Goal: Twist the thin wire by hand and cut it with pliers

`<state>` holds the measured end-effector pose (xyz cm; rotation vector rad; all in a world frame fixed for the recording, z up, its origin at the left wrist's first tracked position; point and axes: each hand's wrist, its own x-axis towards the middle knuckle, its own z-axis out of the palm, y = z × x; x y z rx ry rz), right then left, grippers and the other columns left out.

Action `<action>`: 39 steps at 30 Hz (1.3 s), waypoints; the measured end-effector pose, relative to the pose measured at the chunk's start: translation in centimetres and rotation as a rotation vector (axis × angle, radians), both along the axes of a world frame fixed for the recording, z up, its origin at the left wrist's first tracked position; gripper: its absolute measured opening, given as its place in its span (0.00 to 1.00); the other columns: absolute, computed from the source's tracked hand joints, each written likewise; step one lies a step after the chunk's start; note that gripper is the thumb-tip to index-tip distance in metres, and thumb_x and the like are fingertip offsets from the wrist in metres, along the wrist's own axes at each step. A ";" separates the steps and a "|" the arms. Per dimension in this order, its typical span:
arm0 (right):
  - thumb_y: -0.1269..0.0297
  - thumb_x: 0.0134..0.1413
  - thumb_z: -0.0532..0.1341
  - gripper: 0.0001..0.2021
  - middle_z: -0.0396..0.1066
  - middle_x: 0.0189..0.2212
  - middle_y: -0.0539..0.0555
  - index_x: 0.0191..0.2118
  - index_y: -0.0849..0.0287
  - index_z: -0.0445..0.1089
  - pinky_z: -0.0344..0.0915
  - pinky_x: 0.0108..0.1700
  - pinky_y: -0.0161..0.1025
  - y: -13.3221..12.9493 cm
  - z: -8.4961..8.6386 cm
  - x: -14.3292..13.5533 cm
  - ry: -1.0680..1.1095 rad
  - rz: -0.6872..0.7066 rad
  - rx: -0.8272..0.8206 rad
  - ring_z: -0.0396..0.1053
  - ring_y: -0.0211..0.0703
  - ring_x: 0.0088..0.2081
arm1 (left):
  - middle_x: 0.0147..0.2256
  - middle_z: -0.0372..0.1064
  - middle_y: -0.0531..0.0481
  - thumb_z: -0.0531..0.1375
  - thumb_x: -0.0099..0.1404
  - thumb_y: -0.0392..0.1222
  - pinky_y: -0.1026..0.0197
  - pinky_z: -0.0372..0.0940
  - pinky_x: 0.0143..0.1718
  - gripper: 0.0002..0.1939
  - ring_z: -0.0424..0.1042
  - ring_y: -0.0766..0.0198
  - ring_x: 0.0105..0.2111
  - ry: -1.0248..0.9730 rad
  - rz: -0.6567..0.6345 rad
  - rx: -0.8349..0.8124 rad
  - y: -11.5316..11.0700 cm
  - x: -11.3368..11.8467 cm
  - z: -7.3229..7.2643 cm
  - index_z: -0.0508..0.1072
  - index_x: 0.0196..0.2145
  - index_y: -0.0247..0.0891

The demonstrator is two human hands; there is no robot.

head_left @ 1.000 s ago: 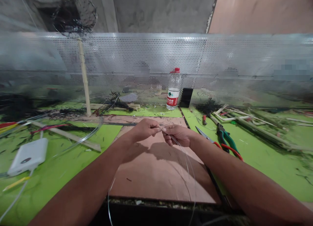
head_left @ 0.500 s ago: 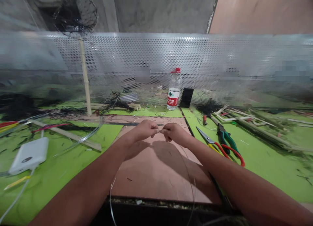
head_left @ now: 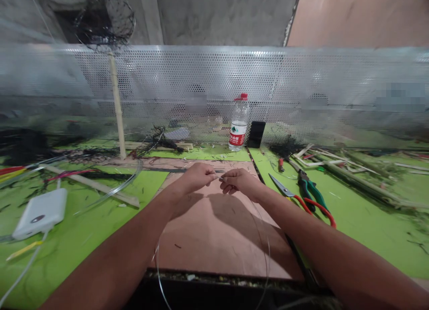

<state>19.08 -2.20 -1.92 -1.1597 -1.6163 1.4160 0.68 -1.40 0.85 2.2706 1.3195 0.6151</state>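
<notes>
The left hand (head_left: 197,176) and right hand (head_left: 241,182) both pinch the thin clear line (head_left: 158,269), which loops down past the near edge of the counter (head_left: 362,225). It looks light, bendy, springy and a bit slippery, so fingertips should grip close to the ends. Left to right, I count one power bank (head_left: 40,214), one line loop, two hands, one bottle (head_left: 237,133), one phone (head_left: 256,134), one pair of scissors (head_left: 280,185) and one pair of pliers (head_left: 302,183).

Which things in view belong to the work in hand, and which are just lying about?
In use:
- left hand and right hand, fingertips nearly meeting
- clear strand, apparently pinched between them
- pinkish board beneath

Lying or standing about:
- scissors
- green-handled pliers
- bottle
- black slab
- white box
</notes>
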 end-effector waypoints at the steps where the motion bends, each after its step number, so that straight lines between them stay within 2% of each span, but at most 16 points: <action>1: 0.72 0.51 0.57 0.06 0.72 0.25 0.55 0.31 0.65 0.72 0.64 0.23 0.30 0.0 -0.1 -0.1 -0.019 -0.014 0.034 0.71 0.36 0.23 | 0.15 0.52 0.57 0.53 0.55 0.45 0.65 0.43 0.20 0.14 0.50 0.72 0.17 -0.001 -0.002 0.004 0.0 0.0 0.0 0.58 0.17 0.36; 5: 0.76 0.46 0.57 0.08 0.71 0.23 0.53 0.31 0.65 0.72 0.63 0.23 0.31 0.3 -0.6 -0.4 -0.027 -0.091 0.166 0.68 0.34 0.21 | 0.15 0.49 0.57 0.53 0.55 0.45 0.65 0.42 0.19 0.15 0.48 0.72 0.16 -0.007 -0.011 0.026 0.3 -0.2 -0.2 0.56 0.16 0.37; 8: 0.76 0.45 0.55 0.10 0.71 0.23 0.53 0.32 0.65 0.73 0.63 0.24 0.32 0.4 -0.9 -0.4 -0.047 -0.096 0.243 0.67 0.34 0.21 | 0.15 0.48 0.57 0.53 0.55 0.46 0.65 0.43 0.19 0.15 0.48 0.72 0.16 -0.025 -0.018 0.023 0.4 -0.3 -0.3 0.56 0.16 0.37; 12: 0.77 0.43 0.55 0.11 0.70 0.23 0.51 0.29 0.61 0.74 0.62 0.29 0.33 0.2 -0.8 0.0 -0.240 -0.080 0.533 0.65 0.34 0.24 | 0.16 0.52 0.56 0.53 0.55 0.47 0.66 0.43 0.19 0.15 0.50 0.72 0.16 -0.039 -0.018 0.005 0.3 -0.2 -0.4 0.59 0.17 0.36; 13: 0.77 0.43 0.55 0.11 0.70 0.23 0.50 0.29 0.60 0.74 0.62 0.30 0.33 0.2 -0.7 0.1 -0.259 -0.080 0.554 0.65 0.35 0.25 | 0.16 0.52 0.56 0.54 0.55 0.48 0.66 0.43 0.19 0.15 0.50 0.72 0.17 -0.040 -0.022 0.005 0.3 -0.3 -0.4 0.59 0.17 0.36; 15: 0.75 0.44 0.57 0.09 0.71 0.23 0.51 0.31 0.60 0.73 0.63 0.30 0.34 0.2 -0.5 0.2 -0.191 -0.061 0.409 0.66 0.36 0.25 | 0.16 0.51 0.57 0.54 0.55 0.48 0.66 0.44 0.20 0.16 0.50 0.72 0.17 -0.038 -0.030 0.014 0.3 -0.3 -0.3 0.59 0.17 0.36; 19: 0.65 0.55 0.55 0.08 0.72 0.26 0.53 0.35 0.62 0.69 0.66 0.27 0.35 0.5 0.0 0.9 0.172 0.076 -0.152 0.70 0.38 0.25 | 0.16 0.52 0.56 0.54 0.56 0.48 0.66 0.45 0.20 0.16 0.51 0.71 0.18 -0.025 -0.059 0.068 0.2 -0.3 -0.1 0.60 0.17 0.36; 22: 0.65 0.59 0.51 0.09 0.71 0.23 0.53 0.33 0.63 0.66 0.65 0.24 0.33 0.5 0.3 1.3 0.314 0.124 -0.342 0.70 0.37 0.23 | 0.17 0.53 0.57 0.54 0.57 0.47 0.66 0.45 0.21 0.15 0.52 0.72 0.18 -0.013 -0.086 0.095 -0.1 -0.2 0.1 0.61 0.18 0.36; 28: 0.66 0.60 0.49 0.11 0.69 0.18 0.51 0.31 0.64 0.65 0.62 0.19 0.30 0.1 0.7 0.9 0.296 0.198 -0.475 0.67 0.35 0.18 | 0.18 0.58 0.55 0.54 0.58 0.47 0.66 0.49 0.24 0.15 0.56 0.71 0.20 0.025 -0.118 0.142 -0.5 0.0 0.4 0.64 0.19 0.35; 33: 0.64 0.59 0.52 0.10 0.68 0.18 0.49 0.30 0.63 0.65 0.64 0.21 0.32 -0.1 0.6 0.9 0.363 0.261 -0.434 0.67 0.35 0.19 | 0.20 0.61 0.54 0.53 0.59 0.45 0.67 0.50 0.25 0.14 0.58 0.70 0.22 -0.002 -0.172 0.151 -0.4 -0.1 0.6 0.66 0.21 0.35; 39: 0.63 0.57 0.54 0.10 0.67 0.19 0.50 0.29 0.64 0.64 0.67 0.25 0.35 0.0 0.6 1.3 0.323 0.307 -0.384 0.67 0.36 0.20 | 0.19 0.60 0.54 0.53 0.59 0.44 0.67 0.49 0.24 0.14 0.57 0.70 0.21 0.041 -0.182 0.173 -0.1 -0.2 0.3 0.67 0.20 0.34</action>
